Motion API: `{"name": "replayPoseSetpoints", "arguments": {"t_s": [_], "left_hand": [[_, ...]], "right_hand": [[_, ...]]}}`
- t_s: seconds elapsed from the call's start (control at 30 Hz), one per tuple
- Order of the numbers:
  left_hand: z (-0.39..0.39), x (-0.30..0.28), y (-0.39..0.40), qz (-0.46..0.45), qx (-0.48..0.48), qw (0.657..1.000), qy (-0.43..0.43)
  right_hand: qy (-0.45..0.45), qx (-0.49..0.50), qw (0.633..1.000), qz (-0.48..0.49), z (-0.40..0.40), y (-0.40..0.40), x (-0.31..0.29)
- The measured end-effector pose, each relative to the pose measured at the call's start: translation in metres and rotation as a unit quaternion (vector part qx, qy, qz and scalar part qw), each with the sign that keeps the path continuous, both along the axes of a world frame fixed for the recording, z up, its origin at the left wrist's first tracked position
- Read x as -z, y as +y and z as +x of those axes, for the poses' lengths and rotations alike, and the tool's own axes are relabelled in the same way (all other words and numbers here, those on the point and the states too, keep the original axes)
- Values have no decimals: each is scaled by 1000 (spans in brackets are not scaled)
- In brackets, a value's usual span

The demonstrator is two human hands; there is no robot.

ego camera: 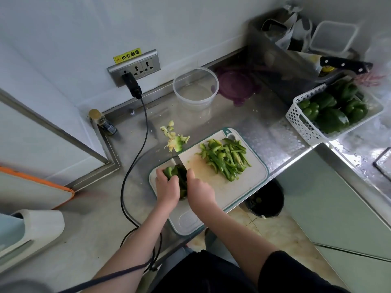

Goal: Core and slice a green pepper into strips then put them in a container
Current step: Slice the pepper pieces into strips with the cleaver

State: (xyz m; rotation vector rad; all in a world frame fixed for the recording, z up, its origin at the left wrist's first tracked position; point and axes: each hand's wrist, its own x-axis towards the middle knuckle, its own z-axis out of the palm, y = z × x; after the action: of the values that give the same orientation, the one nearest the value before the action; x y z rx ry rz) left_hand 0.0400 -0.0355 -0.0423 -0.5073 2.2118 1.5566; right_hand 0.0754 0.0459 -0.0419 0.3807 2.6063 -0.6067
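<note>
Left hand (168, 187) holds pepper (176, 173) at board (243, 182) edge.

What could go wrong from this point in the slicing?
1. The left hand grips the green pepper piece right beside the cleaver held by the right hand; fingers look close to the blade.
2. The black cable runs along the counter near the cutting board; it could snag.

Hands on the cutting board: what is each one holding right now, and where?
Left hand grips the uncut pepper piece on top. Right hand holds the knife by its hidden handle.
</note>
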Motion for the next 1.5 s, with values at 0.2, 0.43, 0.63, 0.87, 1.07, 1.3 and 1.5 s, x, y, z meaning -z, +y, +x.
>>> {"name": "replayPoseSetpoints", "arguments": {"t_s": [0.2,0.43,0.63,0.87,1.07,1.3,1.5], "left_hand": [[8,0,-3,15,-5,1000,-16],[4,2,-11,-1,-83,996,-38],[-5,-1,-8,-18,-32,999,14],[-2,15,22,-67,6,997,-27],[0,17,28,-73,-9,997,-30],[0,13,32,-82,-16,996,-29],[2,8,39,-125,-6,992,-31]], "right_hand": [[-5,-100,995,20,-3,7,-3],[-7,-80,996,32,2,31,0],[48,53,997,-16,3,61,-2],[51,3,997,-64,4,66,-9],[20,-22,998,-53,3,68,-4],[14,-45,998,-41,7,69,-1],[12,-61,998,-29,7,68,6]]}}
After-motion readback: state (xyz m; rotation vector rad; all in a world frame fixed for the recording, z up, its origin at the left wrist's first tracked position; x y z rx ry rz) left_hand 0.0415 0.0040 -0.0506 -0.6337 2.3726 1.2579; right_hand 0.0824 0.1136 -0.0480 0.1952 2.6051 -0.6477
